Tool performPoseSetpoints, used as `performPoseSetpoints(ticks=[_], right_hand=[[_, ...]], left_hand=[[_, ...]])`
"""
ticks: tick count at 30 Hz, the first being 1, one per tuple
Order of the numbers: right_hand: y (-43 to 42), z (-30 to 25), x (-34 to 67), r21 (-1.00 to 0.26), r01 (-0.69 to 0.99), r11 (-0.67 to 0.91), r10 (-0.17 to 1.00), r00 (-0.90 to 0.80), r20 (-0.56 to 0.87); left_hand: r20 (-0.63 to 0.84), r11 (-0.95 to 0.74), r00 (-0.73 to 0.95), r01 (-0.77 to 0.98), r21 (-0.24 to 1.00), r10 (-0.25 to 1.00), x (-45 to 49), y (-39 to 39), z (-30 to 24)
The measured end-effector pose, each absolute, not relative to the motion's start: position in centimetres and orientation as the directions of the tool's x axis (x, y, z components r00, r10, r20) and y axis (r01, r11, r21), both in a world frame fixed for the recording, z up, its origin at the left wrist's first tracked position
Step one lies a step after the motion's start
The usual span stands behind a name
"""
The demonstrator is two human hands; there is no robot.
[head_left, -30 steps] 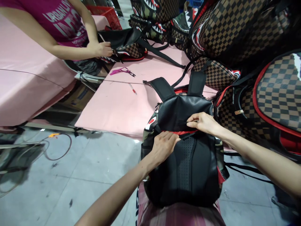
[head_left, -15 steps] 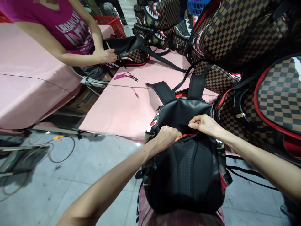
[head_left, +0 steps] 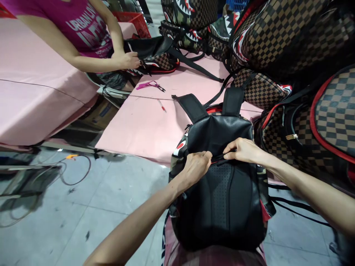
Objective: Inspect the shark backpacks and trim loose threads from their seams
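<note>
While the left hand (head_left: 196, 167) holds a shiny black backpack (head_left: 219, 195) at the pink counter's edge (head_left: 133, 150), the right hand (head_left: 240, 150) pinches it.

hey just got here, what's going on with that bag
A seated person has both hands on a black backpack, its padded back facing them. The left hand grips one side of a narrow, red-edged opening; the right hand pinches something small and dark at the other side, too small to make out. Purple snips and a pen lie on the pink table. Across it, a co-worker's hand is at another bag.
</note>
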State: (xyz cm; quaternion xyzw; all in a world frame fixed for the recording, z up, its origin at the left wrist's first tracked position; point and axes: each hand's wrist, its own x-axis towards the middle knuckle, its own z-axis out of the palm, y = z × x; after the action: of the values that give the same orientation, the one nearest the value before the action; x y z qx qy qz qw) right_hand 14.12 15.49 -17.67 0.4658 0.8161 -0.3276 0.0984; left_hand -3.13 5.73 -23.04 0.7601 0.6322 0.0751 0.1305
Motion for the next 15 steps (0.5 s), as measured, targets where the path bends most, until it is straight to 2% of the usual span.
performPoseSetpoints(ticks=[7,12,15], right_hand=[[15.1,-17.7,13.1,-0.350,0.862,0.366,0.726,-0.500,-0.472],[14.9,-18.0,12.6,-0.301,0.865,0.401,0.740,-0.499,-0.450],[15.0,-18.1,12.6,-0.315,0.858,0.406,0.730,-0.512,-0.453]], left_hand=[[-0.115,-0.074,0.113,0.951,0.301,0.987,-3.2,5.7,-22.8],[-0.097,-0.052,0.084,0.954,0.294,0.992,-3.2,5.5,-23.1],[-0.076,-0.023,0.048,0.957,0.290,0.996,-3.1,5.5,-23.6]])
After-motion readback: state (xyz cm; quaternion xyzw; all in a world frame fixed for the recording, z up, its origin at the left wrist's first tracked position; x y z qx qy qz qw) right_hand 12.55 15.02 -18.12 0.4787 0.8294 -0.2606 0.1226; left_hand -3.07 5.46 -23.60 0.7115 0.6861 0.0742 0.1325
